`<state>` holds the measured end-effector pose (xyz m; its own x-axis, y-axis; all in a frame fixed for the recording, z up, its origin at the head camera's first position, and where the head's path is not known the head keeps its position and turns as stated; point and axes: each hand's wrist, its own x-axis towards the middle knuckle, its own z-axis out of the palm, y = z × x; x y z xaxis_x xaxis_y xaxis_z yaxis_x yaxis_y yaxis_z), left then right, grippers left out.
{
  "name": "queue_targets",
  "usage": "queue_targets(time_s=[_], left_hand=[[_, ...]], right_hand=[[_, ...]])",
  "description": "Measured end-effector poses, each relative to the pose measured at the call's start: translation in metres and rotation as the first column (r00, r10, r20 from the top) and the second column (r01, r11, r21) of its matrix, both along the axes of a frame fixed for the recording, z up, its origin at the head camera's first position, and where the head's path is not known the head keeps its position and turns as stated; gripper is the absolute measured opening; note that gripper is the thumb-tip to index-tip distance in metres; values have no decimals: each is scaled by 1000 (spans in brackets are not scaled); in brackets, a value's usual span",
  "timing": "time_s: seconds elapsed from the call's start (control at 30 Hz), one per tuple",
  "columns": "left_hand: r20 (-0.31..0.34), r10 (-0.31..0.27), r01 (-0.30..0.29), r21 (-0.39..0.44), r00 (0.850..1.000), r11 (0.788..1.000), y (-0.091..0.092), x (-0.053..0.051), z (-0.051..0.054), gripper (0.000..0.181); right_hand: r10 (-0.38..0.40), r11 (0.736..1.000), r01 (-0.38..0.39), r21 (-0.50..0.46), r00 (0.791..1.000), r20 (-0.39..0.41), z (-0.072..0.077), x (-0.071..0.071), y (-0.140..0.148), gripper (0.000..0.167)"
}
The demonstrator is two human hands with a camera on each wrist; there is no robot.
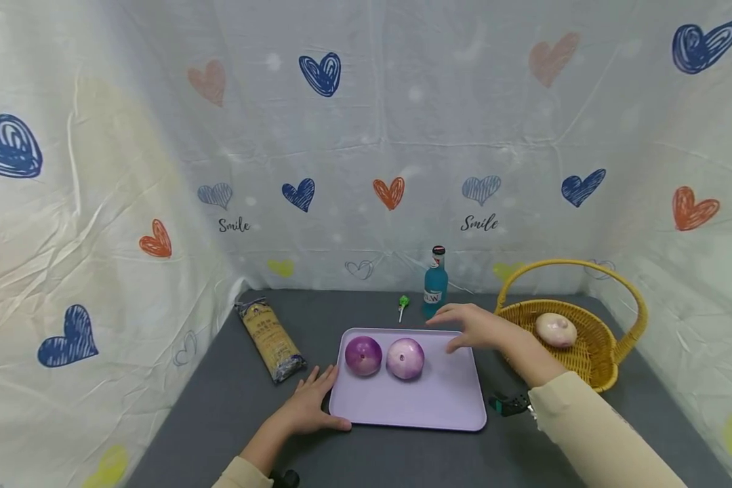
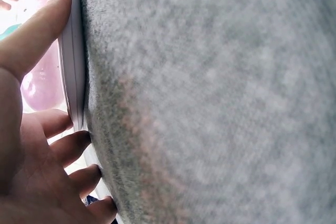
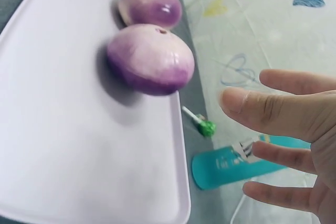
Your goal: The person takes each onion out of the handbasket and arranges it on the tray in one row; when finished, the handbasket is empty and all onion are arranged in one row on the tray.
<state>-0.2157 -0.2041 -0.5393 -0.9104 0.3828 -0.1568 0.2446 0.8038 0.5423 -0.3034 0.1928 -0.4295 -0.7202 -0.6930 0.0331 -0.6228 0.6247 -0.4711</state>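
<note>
Left hand: the left hand (image 1: 308,407) is spread out, touching the near left corner of the tray (image 1: 409,410), thumb on the edge.
Right hand: the right hand (image 1: 478,327) is over the far right part of the tray, fingers apart, holding nothing. The two hands are well apart.
Onions on the tray: the dark onion (image 1: 363,356) and the pale onion (image 1: 405,358) sit side by side. That part looks done.
Onion in the basket: the third onion (image 1: 556,330) lies in the yellow basket (image 1: 585,366), on the right. It is not on the tray, so the job looks only partly done.
Farther out: the blue bottle (image 1: 436,285) and green lollipop (image 1: 404,300) are behind the tray. The packet (image 1: 271,339) lies to its left.
</note>
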Motion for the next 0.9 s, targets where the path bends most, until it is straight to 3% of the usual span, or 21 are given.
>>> queue_targets(time_s=[0.4,0.9], left_hand=[[7,3,-3,5,1000,1000,0,1,1,121],[9,5,-5,4,1000,1000,0,1,1,121]], right_hand=[[-63,998,63,1,998,24,9,5,27,52],[-92,995,92,23,996,-18,14,6,57,54]])
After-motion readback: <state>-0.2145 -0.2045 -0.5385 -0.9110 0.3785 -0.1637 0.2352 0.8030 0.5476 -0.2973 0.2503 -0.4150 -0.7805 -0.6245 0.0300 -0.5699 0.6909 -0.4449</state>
